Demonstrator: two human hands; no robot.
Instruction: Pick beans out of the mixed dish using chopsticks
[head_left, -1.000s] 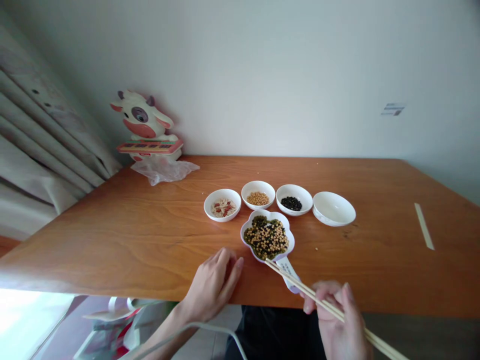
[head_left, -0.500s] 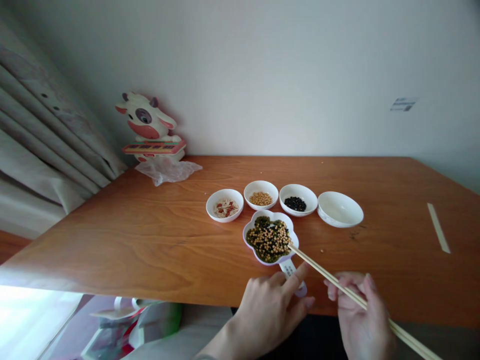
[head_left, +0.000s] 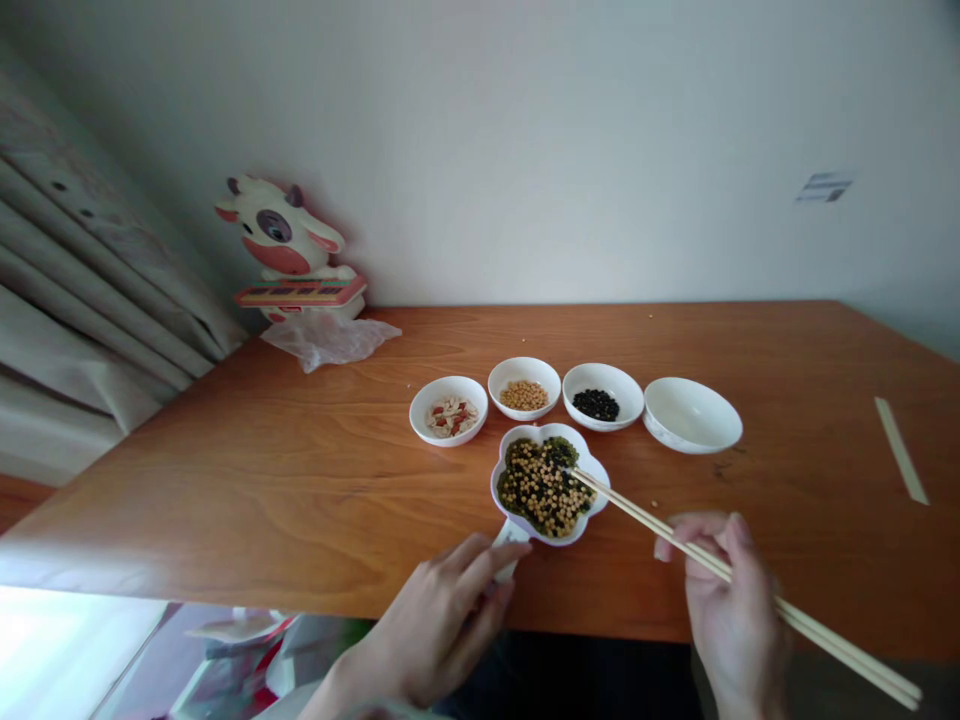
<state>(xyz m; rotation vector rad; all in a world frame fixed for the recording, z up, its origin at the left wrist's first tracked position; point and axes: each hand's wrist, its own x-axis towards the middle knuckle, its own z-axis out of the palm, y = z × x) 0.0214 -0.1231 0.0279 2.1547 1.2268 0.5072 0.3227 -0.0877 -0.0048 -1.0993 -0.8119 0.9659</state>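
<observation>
A flower-shaped dish with a handle (head_left: pixel 601 478) stands near the table's front edge, holding mixed yellow, black and green beans (head_left: pixel 544 490). My left hand (head_left: pixel 450 610) has its fingers closed around the dish's handle, which points down and left and is partly hidden. My right hand (head_left: pixel 731 600) grips a pair of chopsticks (head_left: pixel 637 515). Their tips touch the beans at the dish's upper right, while the thick ends stick out at lower right. Behind the dish are a bowl of pale and reddish pieces (head_left: pixel 420 420), a bowl of yellow beans (head_left: pixel 499 375) and a bowl of black beans (head_left: pixel 581 378).
To the right in the row stands a white bowl (head_left: pixel 694 415) with no contents visible. A cow toy with a keyboard (head_left: pixel 292 250) and a clear plastic bag (head_left: pixel 330 345) sit at the back left. A pale strip (head_left: pixel 901 450) lies on the table's right side.
My left hand has moved left with the handle, turning the dish so the handle now points down-left instead of down-right. The chopstick tips now sit higher among the beans.
</observation>
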